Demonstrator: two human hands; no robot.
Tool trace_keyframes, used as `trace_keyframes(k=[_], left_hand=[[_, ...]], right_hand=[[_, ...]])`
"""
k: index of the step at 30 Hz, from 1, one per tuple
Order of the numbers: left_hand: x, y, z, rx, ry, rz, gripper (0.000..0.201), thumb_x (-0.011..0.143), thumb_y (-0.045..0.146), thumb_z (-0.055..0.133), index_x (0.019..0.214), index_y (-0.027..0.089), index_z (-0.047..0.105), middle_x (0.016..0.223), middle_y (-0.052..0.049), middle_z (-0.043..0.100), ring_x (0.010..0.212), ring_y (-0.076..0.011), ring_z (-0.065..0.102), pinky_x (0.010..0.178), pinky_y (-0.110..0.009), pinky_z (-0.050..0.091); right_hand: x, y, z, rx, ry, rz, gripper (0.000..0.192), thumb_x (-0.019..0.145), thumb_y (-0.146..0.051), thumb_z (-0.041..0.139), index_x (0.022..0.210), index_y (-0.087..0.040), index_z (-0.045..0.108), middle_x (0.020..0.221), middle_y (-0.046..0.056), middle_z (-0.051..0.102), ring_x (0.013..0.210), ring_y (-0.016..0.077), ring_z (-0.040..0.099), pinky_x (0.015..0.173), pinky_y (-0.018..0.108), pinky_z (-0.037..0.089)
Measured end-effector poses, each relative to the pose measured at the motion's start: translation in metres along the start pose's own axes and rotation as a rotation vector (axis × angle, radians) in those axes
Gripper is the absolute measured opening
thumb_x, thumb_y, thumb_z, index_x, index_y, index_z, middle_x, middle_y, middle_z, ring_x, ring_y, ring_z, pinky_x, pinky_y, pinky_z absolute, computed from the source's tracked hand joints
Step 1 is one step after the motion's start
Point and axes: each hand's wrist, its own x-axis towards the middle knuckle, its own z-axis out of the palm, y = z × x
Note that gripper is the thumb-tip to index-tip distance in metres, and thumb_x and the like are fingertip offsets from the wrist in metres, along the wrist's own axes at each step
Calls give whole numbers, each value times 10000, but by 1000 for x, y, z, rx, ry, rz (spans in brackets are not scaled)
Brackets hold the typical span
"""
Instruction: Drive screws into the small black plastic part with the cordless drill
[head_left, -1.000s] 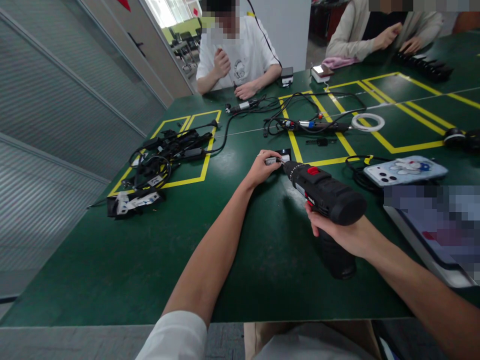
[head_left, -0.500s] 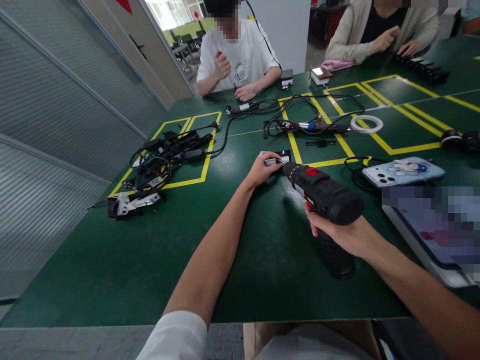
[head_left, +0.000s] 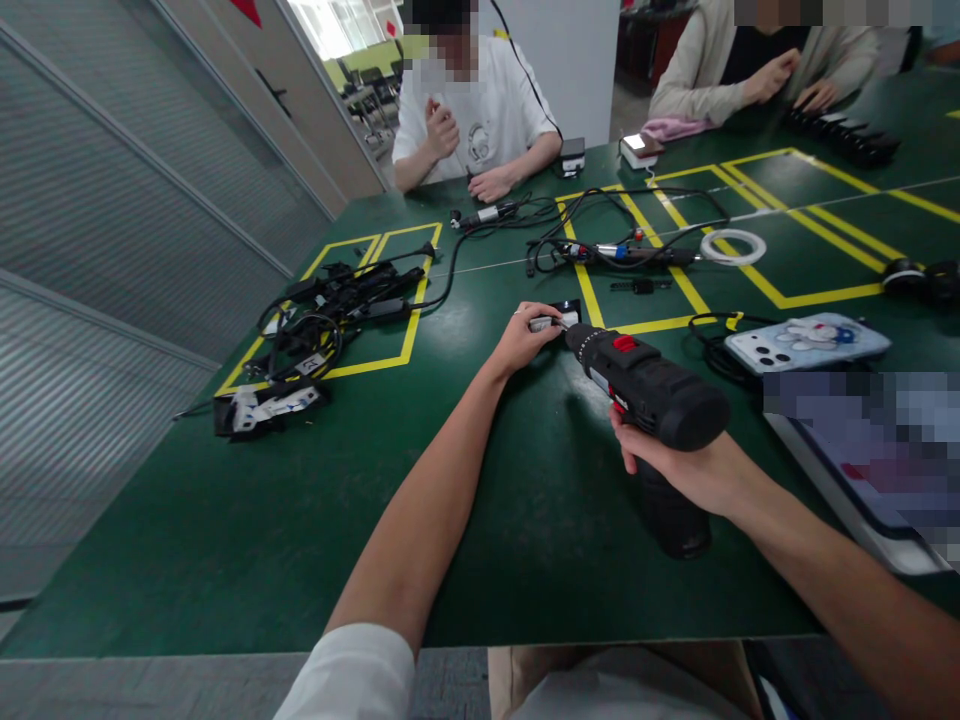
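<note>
The small grey part (head_left: 541, 323) is largely hidden under the left hand (head_left: 521, 343), which is closed on it on the green table (head_left: 225, 520). The black drill (head_left: 651, 400) is gripped by the right hand (head_left: 679, 462), its tip touching the part beside a yellow line (head_left: 592, 293).

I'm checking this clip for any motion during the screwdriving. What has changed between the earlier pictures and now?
Almost nothing. The view shifts very slightly, but no thing visibly moved, and nothing was picked up or released. The left hand still pinches the small silver part on the green table. The right hand still grips the black power screwdriver, its tip at that part. The phone and cable pile lie as before.
</note>
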Motion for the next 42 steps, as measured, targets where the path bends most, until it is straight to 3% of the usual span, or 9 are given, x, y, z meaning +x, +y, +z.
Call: trace_keyframes(k=[42], left_hand=[[0,-1,0,-31,7,0,176,784,234,671,957,213,694,1039,-41,652,1069,-195,554,1004,-353,408]], right_hand=[[2,0,1,21,-12,-23,117,798,-307,625,863,-214,595,675,2,631,668,187,638,646,323,527]])
